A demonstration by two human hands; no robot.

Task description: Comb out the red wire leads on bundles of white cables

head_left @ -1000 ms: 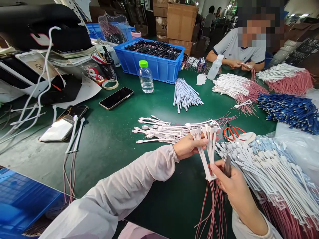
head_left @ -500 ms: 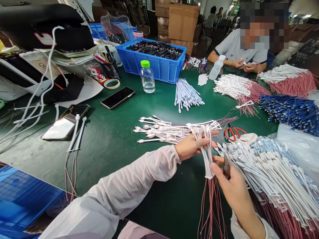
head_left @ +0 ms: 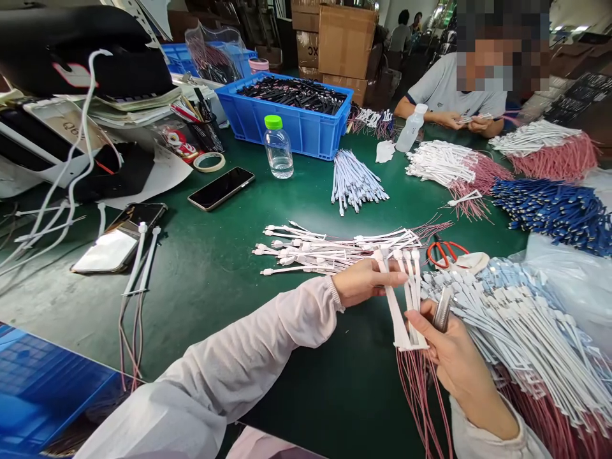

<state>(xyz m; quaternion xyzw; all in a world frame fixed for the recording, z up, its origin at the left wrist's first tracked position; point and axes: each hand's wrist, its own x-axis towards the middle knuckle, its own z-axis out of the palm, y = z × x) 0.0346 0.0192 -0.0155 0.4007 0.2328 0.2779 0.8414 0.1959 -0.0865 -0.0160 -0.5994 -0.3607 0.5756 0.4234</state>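
My left hand is closed round the upper part of a small bunch of white cables, thumb laid across them near their white connectors. The bunch is fanned into two groups, with thin pinkish-red wires hanging below. My right hand pinches the right-hand group lower down, its thumb on the cables. Also in my right hand is a small ridged grey metal tool, its exact kind unclear. Behind my left hand, more white cables lie on the green table.
A large pile of white cables lies close to my right hand. Red-handled scissors rest behind it. Farther back are a bottle, a phone, a blue bin and blue cables. A co-worker sits across the table.
The cables in my hands have spread apart into two groups. My right hand has shifted slightly right, and the metal tool in it has turned. The view has moved a little.
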